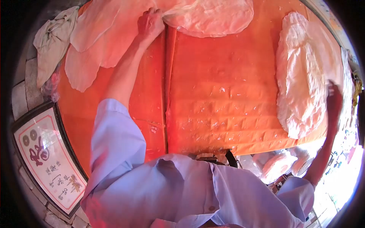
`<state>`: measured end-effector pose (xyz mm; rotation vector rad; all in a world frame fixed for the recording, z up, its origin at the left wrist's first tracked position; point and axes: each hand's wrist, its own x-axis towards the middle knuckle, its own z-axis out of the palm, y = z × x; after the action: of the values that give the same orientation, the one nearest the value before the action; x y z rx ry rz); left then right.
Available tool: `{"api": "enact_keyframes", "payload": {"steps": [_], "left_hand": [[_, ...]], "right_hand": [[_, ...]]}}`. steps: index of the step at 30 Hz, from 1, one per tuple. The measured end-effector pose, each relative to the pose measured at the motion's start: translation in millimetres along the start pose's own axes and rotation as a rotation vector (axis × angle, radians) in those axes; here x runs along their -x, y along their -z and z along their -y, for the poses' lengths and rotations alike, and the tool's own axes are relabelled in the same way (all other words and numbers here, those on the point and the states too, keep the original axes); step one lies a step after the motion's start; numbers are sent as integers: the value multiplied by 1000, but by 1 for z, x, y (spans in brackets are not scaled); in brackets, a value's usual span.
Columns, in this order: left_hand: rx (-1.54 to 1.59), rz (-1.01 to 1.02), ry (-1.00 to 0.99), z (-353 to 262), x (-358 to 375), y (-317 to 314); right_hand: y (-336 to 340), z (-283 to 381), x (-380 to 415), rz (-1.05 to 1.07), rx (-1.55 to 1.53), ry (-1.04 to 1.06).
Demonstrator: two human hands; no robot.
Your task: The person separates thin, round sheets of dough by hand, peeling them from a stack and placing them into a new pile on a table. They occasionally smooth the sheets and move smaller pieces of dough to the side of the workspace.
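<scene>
My left hand [151, 23] is at the far side of the orange-covered surface [224, 76], its fingers closed at the edge of a thin, pale round sheet [215, 17]. To the left of that hand lie more of these thin translucent sheets [85, 70], overlapping each other. My right hand [334, 93] is at the far right, beside a wrinkled pile of pale sheets [300, 76]. Its fingers are dark and smeared, so their grip does not show. A faint, blurred sheet [325, 45] spreads from the pile towards the right edge.
A seam or ridge [167, 87] runs down the orange cover, with small pale flakes scattered about. At the left are a framed sign [49, 159] and a crumpled beige cloth [55, 41]. Plastic-wrapped things [277, 165] lie below the near right edge.
</scene>
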<state>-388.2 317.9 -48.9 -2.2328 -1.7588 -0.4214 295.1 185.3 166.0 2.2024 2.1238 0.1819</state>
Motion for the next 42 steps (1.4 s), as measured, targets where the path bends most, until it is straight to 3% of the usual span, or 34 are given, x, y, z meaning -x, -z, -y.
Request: {"api": "enact_keyframes", "payload": {"steps": [1,2,3,5,6,8,9,12,15,16,18,20,23,25,26,27,28,29,31,33,35,37,38,39,41,42], "left_hand": [[35,213,94,-8,-6,16],[39,91,31,3,-9,7],[4,117,64,8,-11,11],[-70,173,127,13,-22,35],[-4,135,78,8,-22,62],[47,130,0,-17,9,112],[28,167,-27,-37,32,130],[272,223,-291,-116,113,172],[457,242,-347,-171,187,188],[498,275,-280,-183,205,192],[573,340,-152,-206,238,203],[775,372,-20,-231,278,221],[1137,766,345,-251,339,209],[1762,823,739,-253,345,196],[2250,625,994,-252,341,190],[2523,447,1184,-253,338,185],[2785,221,1361,-254,336,181],[2853,105,1449,-254,331,175],[2882,25,1477,-259,317,177],[2799,105,1384,-266,303,193],[2578,199,1409,-271,300,195],[2462,247,1352,-275,296,194],[2457,259,1294,-277,295,194],[2454,273,1231,-281,293,193],[2575,337,1066,-286,291,186],[2630,361,981,-287,287,186]], "right_hand": [[-37,25,19,38,-289,68],[-36,94,34,194,-487,-149],[-90,102,46,117,-806,-14],[-80,193,58,398,-1092,-132],[-94,227,67,501,-1365,-339],[-98,284,62,762,-1686,-405],[-111,305,62,834,-1845,-501],[-109,335,70,963,-2369,-536],[-95,331,95,820,-2500,-713],[-105,324,107,788,-2439,-731],[-130,328,131,628,-1957,-630],[-140,342,136,434,-1790,-678],[-79,347,136,380,-1915,-507],[-45,332,153,345,-1895,-492],[-32,313,164,343,-1887,-486],[-27,295,172,348,-1877,-478],[-33,278,184,360,-1850,-521],[-47,260,198,362,-1826,-559],[-77,225,221,390,-1753,-604],[-111,193,243,460,-1656,-631],[-123,177,251,366,-1217,-628],[-93,207,253,69,-630,-413],[-89,214,250,-63,-632,-53],[-62,237,246,14,-633,41],[-33,277,246,339,-1097,130],[-32,288,245,400,-1107,231]]}}
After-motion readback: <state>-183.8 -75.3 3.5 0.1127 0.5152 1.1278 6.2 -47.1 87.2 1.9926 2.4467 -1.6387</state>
